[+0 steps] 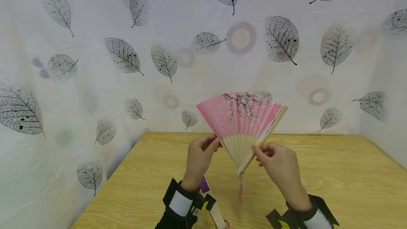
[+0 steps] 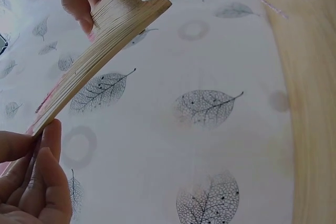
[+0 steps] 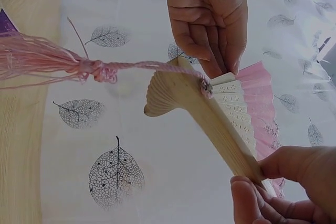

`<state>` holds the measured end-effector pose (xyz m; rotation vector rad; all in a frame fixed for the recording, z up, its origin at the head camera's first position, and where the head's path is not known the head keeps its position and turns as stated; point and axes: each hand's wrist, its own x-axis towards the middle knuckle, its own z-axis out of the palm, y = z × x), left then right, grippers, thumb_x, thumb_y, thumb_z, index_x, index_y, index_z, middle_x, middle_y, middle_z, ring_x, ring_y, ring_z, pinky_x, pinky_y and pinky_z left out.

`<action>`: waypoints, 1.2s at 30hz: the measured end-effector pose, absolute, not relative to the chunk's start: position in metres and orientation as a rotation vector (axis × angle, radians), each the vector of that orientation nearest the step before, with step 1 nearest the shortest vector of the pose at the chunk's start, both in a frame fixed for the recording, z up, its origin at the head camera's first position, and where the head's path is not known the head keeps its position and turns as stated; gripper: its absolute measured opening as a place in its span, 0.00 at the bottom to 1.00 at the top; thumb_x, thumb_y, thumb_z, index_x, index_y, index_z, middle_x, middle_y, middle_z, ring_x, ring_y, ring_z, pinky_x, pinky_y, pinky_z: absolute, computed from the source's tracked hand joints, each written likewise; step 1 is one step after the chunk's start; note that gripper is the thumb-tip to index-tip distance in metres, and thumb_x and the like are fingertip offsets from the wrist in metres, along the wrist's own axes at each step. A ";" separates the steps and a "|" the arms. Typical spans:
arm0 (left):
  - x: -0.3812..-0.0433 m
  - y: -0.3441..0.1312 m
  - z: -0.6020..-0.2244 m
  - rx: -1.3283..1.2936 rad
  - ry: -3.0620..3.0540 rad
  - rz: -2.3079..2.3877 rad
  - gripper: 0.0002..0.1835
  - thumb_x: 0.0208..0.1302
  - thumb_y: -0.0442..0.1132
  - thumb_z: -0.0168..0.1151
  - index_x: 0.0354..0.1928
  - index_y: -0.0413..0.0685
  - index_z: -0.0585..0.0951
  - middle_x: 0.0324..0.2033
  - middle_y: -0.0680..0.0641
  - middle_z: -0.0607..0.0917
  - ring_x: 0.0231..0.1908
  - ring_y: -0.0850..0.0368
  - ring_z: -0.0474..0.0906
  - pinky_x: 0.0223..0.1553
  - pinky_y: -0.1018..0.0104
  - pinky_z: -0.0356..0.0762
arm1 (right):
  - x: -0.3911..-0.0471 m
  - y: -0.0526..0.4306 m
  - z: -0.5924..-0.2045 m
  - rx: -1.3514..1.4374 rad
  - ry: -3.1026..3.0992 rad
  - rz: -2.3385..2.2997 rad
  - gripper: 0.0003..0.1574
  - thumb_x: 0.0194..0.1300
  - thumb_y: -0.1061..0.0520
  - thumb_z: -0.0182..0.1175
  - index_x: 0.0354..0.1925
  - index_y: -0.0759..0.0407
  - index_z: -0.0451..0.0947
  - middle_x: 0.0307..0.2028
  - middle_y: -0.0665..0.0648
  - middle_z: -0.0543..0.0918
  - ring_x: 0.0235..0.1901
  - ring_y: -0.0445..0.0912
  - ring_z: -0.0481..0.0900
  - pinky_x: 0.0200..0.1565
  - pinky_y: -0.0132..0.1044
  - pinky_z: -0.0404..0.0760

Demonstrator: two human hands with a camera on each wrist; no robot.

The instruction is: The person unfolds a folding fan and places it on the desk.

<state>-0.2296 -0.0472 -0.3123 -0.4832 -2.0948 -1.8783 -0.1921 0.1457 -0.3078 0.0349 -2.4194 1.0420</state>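
A pink folding fan point(image 1: 238, 116) with dark branch prints and pale ribs is held up above the table, spread partway. My left hand point(image 1: 200, 154) pinches its left edge where the pink leaf meets the ribs. With thumb and fingers my right hand point(image 1: 281, 163) pinches the thick right side, where several ribs lie stacked together. From the pivot hangs a pink tassel point(image 3: 94, 69), seen large in the right wrist view. Both hands and the stacked ribs point(image 2: 89, 61) also show in the left wrist view.
A second fan point(image 1: 216, 215), folded, with a purple part and a red cord, lies on the wooden table point(image 1: 349, 179) partly behind my left wrist. Beyond the table's back edge stands a white curtain point(image 1: 203, 73) printed with leaves.
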 end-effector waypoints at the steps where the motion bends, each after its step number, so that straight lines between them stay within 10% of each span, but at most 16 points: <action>1: -0.230 -0.047 -0.312 -0.477 -2.090 -1.880 0.17 0.59 0.43 0.56 0.42 0.36 0.79 0.35 0.38 0.84 0.34 0.57 0.79 0.38 0.68 0.78 | -0.192 0.146 -0.308 0.034 -2.416 1.040 0.22 0.57 0.42 0.56 0.20 0.58 0.78 0.14 0.50 0.80 0.14 0.37 0.72 0.12 0.33 0.64; 36: -0.229 -0.046 -0.312 -0.391 -2.010 -1.976 0.16 0.58 0.43 0.57 0.41 0.37 0.79 0.36 0.38 0.83 0.37 0.51 0.79 0.40 0.65 0.78 | -0.192 0.149 -0.307 0.003 -2.340 1.069 0.24 0.56 0.41 0.56 0.21 0.59 0.79 0.15 0.51 0.80 0.14 0.37 0.73 0.13 0.33 0.65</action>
